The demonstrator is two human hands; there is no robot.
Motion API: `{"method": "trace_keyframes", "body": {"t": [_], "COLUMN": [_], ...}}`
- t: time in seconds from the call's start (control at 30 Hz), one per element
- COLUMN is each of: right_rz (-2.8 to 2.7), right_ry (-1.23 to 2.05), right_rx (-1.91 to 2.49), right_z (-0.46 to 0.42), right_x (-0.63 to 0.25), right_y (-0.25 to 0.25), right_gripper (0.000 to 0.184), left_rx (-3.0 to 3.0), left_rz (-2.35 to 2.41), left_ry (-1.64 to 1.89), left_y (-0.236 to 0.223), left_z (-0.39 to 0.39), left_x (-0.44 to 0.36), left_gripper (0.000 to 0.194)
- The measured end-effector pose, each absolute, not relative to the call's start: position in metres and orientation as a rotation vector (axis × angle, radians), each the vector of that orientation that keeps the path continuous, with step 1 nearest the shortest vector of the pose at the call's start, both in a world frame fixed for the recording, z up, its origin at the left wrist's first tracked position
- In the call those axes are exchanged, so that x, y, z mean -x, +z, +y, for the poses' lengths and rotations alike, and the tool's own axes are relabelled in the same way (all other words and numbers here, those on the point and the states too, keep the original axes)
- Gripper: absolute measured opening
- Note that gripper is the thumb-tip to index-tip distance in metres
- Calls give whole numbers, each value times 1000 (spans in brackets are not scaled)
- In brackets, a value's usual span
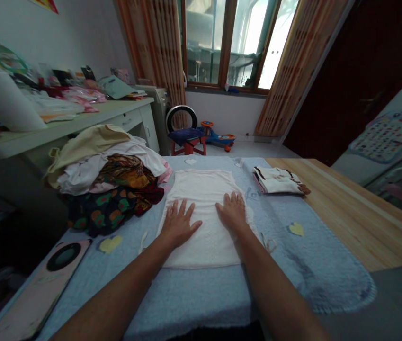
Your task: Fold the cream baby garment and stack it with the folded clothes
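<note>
A white garment (204, 237) lies spread flat on the blue blanket (201, 298), thin ties showing beyond its left and right edges. My left hand (179, 225) rests palm down on its left half with fingers spread. On the right half, my right hand (232, 212) also presses flat, fingers apart. Neither hand grips the cloth. To the left is a heap of crumpled clothes (115, 166) in cream, white and dark prints. A small folded stack of clothes (279, 180) lies to the right.
A pink phone (40, 289) lies at the table's left edge. Bare wooden tabletop (357, 208) shows at right. A cluttered white desk (122, 116) stands behind the heap. Beyond the table are a red stool (188, 148) and a toy ride-on car (218, 137).
</note>
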State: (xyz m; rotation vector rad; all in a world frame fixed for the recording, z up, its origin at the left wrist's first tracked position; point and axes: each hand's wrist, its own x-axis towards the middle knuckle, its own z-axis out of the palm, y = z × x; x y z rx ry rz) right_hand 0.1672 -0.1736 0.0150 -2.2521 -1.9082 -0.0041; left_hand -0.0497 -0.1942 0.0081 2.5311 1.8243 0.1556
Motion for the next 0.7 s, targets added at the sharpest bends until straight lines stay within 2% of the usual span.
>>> {"method": "trace_keyframes", "body": {"t": [0.33,0.47,0.6,0.7], "right_rz": [-1998,-1989,-1991,-1992], "right_ry": [-7,-4,1,-1], "right_rx": [2183,2191,2206,2216], "right_z": [-174,-174,-174,-174], "right_x": [-183,-181,-179,-179], "right_y": [14,13,15,16], "right_gripper": [59,59,60,60], "left_rx": [-2431,-2382,-2579,-2656], "left_rz": [1826,1872,1812,1702], "left_ry": [79,52,256,323], "left_y": [15,28,39,41], "left_z": [-191,-186,-179,-172], "left_x": [48,37,15,0], "left_gripper": [72,57,41,36]}}
